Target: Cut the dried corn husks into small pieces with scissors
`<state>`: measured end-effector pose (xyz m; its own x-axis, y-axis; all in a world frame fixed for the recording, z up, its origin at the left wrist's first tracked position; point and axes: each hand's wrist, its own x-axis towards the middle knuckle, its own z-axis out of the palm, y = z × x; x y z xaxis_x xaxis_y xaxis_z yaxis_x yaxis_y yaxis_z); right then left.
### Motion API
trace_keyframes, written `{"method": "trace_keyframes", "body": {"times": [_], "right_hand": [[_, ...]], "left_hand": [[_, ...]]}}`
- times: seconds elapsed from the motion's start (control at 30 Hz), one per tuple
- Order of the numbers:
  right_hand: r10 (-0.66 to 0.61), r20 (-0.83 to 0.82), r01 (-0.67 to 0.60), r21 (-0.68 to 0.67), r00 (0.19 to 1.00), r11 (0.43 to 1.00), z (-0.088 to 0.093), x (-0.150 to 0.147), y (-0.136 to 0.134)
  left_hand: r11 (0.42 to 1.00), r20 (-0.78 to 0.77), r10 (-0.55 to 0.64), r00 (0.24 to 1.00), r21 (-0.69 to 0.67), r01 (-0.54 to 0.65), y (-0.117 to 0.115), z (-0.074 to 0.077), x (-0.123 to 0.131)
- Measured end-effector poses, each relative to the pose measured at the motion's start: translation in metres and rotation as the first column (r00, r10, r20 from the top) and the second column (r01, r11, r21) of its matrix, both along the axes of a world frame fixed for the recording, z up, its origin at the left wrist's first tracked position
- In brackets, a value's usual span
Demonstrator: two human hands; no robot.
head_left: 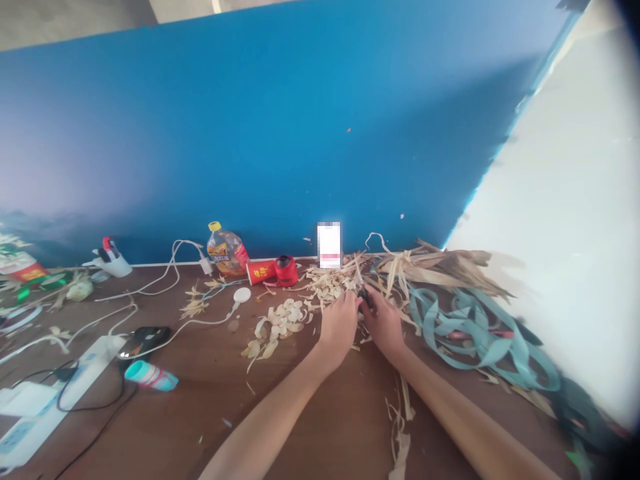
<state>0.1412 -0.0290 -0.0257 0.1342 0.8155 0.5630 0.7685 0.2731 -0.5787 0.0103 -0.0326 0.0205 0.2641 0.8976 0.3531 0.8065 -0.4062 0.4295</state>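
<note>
My right hand (384, 321) is closed around what look like dark-handled scissors (365, 296), their narrow blade pointing away from me. Close beside it, my left hand (339, 323) has its fingers curled in; whatever it pinches is hidden behind the fingers. Both hands are over the near side of a heap of pale, dry husk pieces (327, 283). Left of my left hand lies a pile of small rounded husk cuttings (285, 320). Long dry husk strips (435, 265) lie beyond my right hand.
A tangled blue-green ribbon (480, 333) lies at right. A lit phone (329, 245) stands against the blue panel (280, 133). Leftward are a red paper cup (261, 272), a plastic bottle (226, 252), a turquoise roll (151, 376), cables and a white power strip (85, 373).
</note>
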Motion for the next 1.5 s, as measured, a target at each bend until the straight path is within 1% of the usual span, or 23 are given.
{"method": "trace_keyframes", "body": {"times": [0.03, 0.1, 0.2, 0.27, 0.37, 0.47, 0.53, 0.67, 0.7, 0.77, 0.83, 0.9, 0.93, 1.0, 1.07, 1.2, 1.27, 1.37, 1.5], "right_hand": [[0.006, -0.031, -0.006, 0.018, 0.999, 1.000, 0.003, 0.000, 0.000], [0.021, -0.100, -0.016, 0.047, 0.995, 0.999, 0.009, 0.000, -0.001], [0.034, -0.174, -0.026, 0.046, 0.984, 0.999, 0.016, 0.000, -0.003], [0.032, -0.190, -0.027, 0.028, 0.981, 0.999, 0.016, 0.000, -0.003], [0.028, -0.137, -0.024, 0.035, 0.990, 0.999, 0.013, 0.000, -0.002], [0.030, -0.041, -0.027, 0.082, 0.999, 0.996, 0.009, -0.002, -0.002], [0.039, 0.012, -0.040, 0.107, 0.999, 0.993, 0.008, -0.003, -0.001], [0.042, 0.099, -0.057, 0.154, 0.994, 0.986, 0.008, -0.003, -0.001], [0.046, 0.101, -0.062, 0.153, 0.994, 0.986, 0.007, -0.003, -0.001], [0.054, 0.075, -0.063, 0.119, 0.996, 0.991, 0.007, -0.002, -0.001], [0.052, 0.043, -0.055, 0.069, 0.998, 0.996, 0.006, -0.002, -0.001], [0.053, 0.022, -0.054, 0.039, 0.998, 0.998, 0.005, -0.001, 0.000], [0.063, 0.008, -0.063, 0.032, 0.998, 0.997, 0.005, -0.001, 0.000], [0.100, -0.033, -0.100, 0.018, 0.994, 0.995, 0.005, -0.001, 0.001], [0.133, -0.084, -0.134, -0.013, 0.988, 0.991, 0.006, 0.000, 0.001], [0.156, -0.143, -0.170, -0.092, 0.977, 0.981, 0.009, -0.001, 0.001], [0.176, -0.143, -0.193, -0.115, 0.974, 0.974, 0.011, -0.001, 0.001], [0.181, -0.127, -0.199, -0.141, 0.975, 0.970, 0.014, -0.003, 0.001], [0.226, -0.078, -0.235, -0.142, 0.971, 0.961, 0.014, -0.005, -0.001]], "left_hand": [[1.000, 0.050, -0.008, 0.999, 0.008, 0.007, 0.001, 0.001, -0.001], [1.000, 0.202, -0.024, 0.979, 0.011, 0.022, 0.004, 0.002, -0.006], [0.999, 0.446, 0.000, 0.895, -0.040, 0.020, 0.012, -0.001, -0.013], [0.997, 0.518, 0.036, 0.854, -0.072, 0.002, 0.017, -0.006, -0.018], [0.996, 0.552, 0.072, 0.831, -0.079, -0.034, 0.020, -0.014, -0.021], [0.995, 0.577, 0.062, 0.815, -0.096, -0.008, 0.019, -0.017, -0.021], [0.994, 0.587, 0.018, 0.810, -0.096, 0.048, 0.018, -0.017, -0.020], [0.990, 0.594, -0.096, 0.799, -0.027, 0.139, 0.018, -0.015, -0.020], [0.989, 0.605, -0.102, 0.790, -0.021, 0.143, 0.019, -0.015, -0.021], [0.991, 0.658, -0.055, 0.751, -0.058, 0.124, 0.022, -0.017, -0.023], [0.984, 0.743, 0.040, 0.668, -0.146, 0.103, 0.027, -0.021, -0.026], [0.971, 0.820, 0.111, 0.562, -0.210, 0.114, 0.032, -0.025, -0.028], [0.967, 0.846, 0.129, 0.518, -0.223, 0.123, 0.034, -0.027, -0.028], [0.965, 0.876, 0.135, 0.464, -0.222, 0.138, 0.036, -0.029, -0.028], [0.964, 0.887, 0.130, 0.444, -0.218, 0.152, 0.037, -0.031, -0.027], [0.960, 0.887, 0.131, 0.443, -0.225, 0.165, 0.038, -0.032, -0.027], [0.961, 0.889, 0.131, 0.438, -0.223, 0.164, 0.038, -0.033, -0.027], [0.960, 0.904, 0.135, 0.405, -0.220, 0.172, 0.039, -0.034, -0.028], [0.963, 0.914, 0.129, 0.384, -0.207, 0.169, 0.041, -0.037, -0.029]]}}
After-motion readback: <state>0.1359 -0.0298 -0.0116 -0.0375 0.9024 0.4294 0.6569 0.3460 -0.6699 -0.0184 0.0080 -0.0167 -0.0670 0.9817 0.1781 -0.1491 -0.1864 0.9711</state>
